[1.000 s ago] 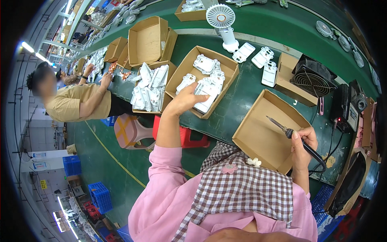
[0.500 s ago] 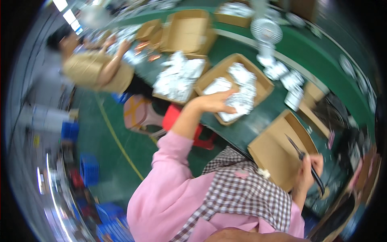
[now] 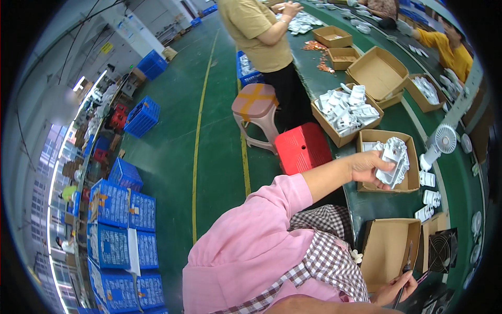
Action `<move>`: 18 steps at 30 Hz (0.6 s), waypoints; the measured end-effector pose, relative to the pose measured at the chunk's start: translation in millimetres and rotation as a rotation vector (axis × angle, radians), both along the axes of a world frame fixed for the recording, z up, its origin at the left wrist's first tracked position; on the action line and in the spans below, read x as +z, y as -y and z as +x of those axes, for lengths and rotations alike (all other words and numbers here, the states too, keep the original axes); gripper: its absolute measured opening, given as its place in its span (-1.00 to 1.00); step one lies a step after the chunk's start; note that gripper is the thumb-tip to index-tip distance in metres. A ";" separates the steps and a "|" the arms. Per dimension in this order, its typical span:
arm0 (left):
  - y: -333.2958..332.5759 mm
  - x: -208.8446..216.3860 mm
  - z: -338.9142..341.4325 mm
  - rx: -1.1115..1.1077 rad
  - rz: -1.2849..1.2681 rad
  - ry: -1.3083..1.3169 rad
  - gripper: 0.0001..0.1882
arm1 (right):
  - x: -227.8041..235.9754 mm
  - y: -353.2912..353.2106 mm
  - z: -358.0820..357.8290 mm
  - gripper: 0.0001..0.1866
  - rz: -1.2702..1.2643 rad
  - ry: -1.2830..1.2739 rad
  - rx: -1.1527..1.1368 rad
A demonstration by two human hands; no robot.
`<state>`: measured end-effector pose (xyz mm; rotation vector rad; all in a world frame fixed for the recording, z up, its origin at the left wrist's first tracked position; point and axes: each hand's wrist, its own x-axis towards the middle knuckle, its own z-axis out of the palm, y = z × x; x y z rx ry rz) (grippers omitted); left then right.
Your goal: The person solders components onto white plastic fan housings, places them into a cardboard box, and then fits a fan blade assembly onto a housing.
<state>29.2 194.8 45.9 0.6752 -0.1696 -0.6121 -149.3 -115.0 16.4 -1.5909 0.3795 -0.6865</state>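
My left hand [image 3: 368,166] is closed around several white molded plastic parts [image 3: 395,161], stacked together and raised over an open cardboard box [image 3: 413,180]. More white parts lie in that box, behind my fingers. At the lower right, my right hand [image 3: 393,289] grips a slim black-handled tool [image 3: 406,267] with a thin pointed tip aimed up and away from me; its exact kind cannot be made out. A shallow cardboard box [image 3: 384,251] lies on the green table just beside that hand, showing its bare bottom.
A cardboard box heaped with white parts [image 3: 348,112] stands farther along the table. A small white fan [image 3: 443,140], loose white parts [image 3: 431,198] and a black fan grille [image 3: 442,250] line the right. A red stool [image 3: 303,149] and a co-worker [image 3: 261,36] are beyond my left arm.
My view has swung left, shifting the table to the right. My left hand, earlier reaching into the box, now has white plastic parts lifted above it. My right hand keeps the tool.
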 end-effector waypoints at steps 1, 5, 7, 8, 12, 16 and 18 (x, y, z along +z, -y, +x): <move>2.1 -2.7 -2.7 -0.002 -0.018 -0.045 -0.61 | 3.8 4.1 -3.8 -0.83 -0.163 0.004 0.021; 12.4 -5.1 -17.3 0.010 -0.086 -0.098 -0.54 | -9.5 23.5 -9.3 -0.85 -0.135 0.102 0.036; 18.3 -7.5 -24.2 0.018 -0.098 -0.131 -0.50 | -3.4 16.8 -16.4 -0.87 -0.140 0.123 0.072; 20.0 -12.5 -25.9 -0.008 -0.094 -0.129 -0.49 | -0.9 9.4 -16.2 -0.87 -0.175 0.184 0.024; 19.9 -22.8 -36.4 -0.101 -0.021 -0.102 -0.52 | -8.0 1.7 -18.7 -0.83 -0.340 0.251 -0.051; 25.8 -19.9 -47.0 -0.066 0.059 -0.140 -0.51 | -71.9 44.0 -25.1 -0.76 -0.375 0.132 0.048; 28.2 -22.1 -51.5 -0.038 0.039 -0.153 -0.49 | -73.6 41.4 -22.6 -0.76 -0.438 0.133 0.043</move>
